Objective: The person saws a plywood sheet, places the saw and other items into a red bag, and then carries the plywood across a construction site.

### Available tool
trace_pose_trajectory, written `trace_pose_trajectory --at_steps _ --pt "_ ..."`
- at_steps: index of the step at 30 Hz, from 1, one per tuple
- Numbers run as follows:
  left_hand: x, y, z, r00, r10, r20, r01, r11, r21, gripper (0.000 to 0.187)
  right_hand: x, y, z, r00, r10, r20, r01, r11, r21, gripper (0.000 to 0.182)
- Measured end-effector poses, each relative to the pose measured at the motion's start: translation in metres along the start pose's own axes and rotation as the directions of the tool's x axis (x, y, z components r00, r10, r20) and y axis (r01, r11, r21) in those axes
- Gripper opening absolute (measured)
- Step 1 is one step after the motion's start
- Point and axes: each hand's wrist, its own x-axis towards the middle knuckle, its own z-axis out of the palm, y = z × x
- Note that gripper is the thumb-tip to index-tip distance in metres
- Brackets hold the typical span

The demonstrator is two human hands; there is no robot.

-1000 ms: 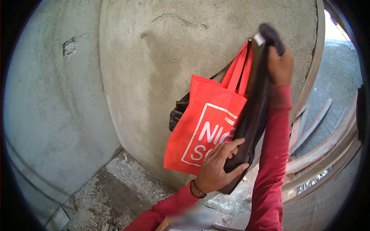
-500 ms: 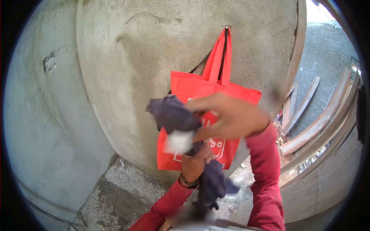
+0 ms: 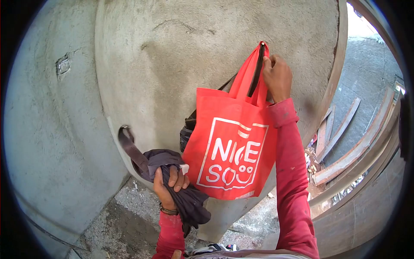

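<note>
A red tote bag (image 3: 235, 142) with white "NICE SO" lettering hangs by its handles from a nail (image 3: 262, 43) in the wall. My right hand (image 3: 278, 77) is up beside the nail, its fingers pinched on one of the bag's handles. Lower down and to the left, my left hand (image 3: 169, 187) is wrapped round a bunched dark cloth (image 3: 192, 207). A dark strap (image 3: 131, 149) sticks up from the bundle, and a small white patch shows near my fingers. Behind the tote, a black item (image 3: 186, 134) with a strap is mostly hidden.
Rough plastered wall (image 3: 172, 64) fills the middle, meeting a grey wall (image 3: 47, 142) at the left. Below lies a dusty concrete floor (image 3: 125, 216). Wooden planks (image 3: 343, 125) lean beyond the opening on the right.
My right hand has left the dark cloth and risen to the tote's handle. My left hand has moved left and down with the cloth, uncovering the bag's front.
</note>
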Motion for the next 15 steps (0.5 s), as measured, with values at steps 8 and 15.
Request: trace_pose_trajectory --at_steps 8,15 --pt "-0.003 0.012 0.008 0.997 0.039 -0.064 -0.025 0.978 0.208 0.051 0.024 -0.034 -0.012 0.953 -0.092 -0.288 0.142 0.977 0.156 0.025" --pt "-0.008 0.003 0.067 1.0 0.004 -0.025 0.013 0.763 0.646 0.061 -0.054 -0.056 -0.06 0.979 -0.175 -0.103 0.202 0.89 0.409 0.021"
